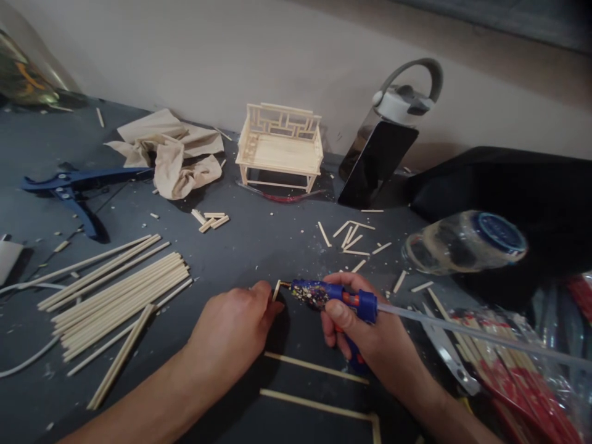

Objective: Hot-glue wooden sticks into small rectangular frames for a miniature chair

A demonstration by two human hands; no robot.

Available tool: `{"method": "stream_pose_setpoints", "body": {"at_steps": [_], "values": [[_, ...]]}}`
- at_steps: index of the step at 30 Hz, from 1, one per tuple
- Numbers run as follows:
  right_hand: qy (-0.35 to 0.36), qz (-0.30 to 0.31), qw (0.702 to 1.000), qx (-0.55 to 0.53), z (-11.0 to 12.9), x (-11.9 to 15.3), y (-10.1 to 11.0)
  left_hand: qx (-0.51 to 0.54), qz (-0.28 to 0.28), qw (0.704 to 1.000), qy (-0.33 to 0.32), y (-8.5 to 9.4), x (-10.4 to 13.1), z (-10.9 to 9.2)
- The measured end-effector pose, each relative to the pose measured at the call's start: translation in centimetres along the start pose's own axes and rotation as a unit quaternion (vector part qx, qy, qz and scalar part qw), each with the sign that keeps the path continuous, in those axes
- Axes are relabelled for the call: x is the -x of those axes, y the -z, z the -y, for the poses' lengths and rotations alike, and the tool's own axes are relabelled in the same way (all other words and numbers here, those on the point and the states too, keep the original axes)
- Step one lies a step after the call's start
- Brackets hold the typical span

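L hand (238, 320), mine, comes in from lower L, forearm slanting up, wrist bent slightly, knuckles uppermost; fingertips closed in a tight pinch on a short, slim, pale wooden stick (276, 291), which stands tilted, upper end clear of fingers. R hand (356, 324) reaches in from lower R, fingers and thumb wrapped approx. fully round a blue plastic glue gun (319, 294), held w/ barrel near horiz., nozzle pointing L at upper end of the stick; touching or just beside it, can't tell. Barrel rough w/ multicoloured specks; a long, translucent, smooth glue stick (416, 313) runs out its rear to R. Below hands, on the matte dark-grey tabletop (250, 246): two long, thin, pale wooden strips (317, 368), roughly parallel, the nearer one meeting another piece at a corner, approx. sq. L of my L hand, a bundle of straight, pale wooden rods (123, 302), side by side. Beyond, near wall: a miniature pale-wood bench (280, 151), slatted seat, lattice back; to its L, crumpled tan paper (185, 176), soft, creased.
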State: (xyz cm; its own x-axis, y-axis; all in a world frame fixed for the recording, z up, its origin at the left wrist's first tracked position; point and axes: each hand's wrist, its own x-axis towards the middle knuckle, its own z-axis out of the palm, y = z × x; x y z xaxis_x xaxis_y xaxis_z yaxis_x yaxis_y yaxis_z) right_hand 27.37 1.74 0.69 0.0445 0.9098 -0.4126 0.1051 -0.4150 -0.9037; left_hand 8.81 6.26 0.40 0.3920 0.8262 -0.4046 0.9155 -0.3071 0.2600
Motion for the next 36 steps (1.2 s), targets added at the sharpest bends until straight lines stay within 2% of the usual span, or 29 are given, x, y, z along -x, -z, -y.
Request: {"method": "stream_pose_setpoints", "body": {"at_steps": [36], "values": [[-0.008,-0.009,1.0,-0.009,-0.58,-0.01,0.15,0.009,0.003,1.0,0.001,0.14,0.01,-0.03]]}}
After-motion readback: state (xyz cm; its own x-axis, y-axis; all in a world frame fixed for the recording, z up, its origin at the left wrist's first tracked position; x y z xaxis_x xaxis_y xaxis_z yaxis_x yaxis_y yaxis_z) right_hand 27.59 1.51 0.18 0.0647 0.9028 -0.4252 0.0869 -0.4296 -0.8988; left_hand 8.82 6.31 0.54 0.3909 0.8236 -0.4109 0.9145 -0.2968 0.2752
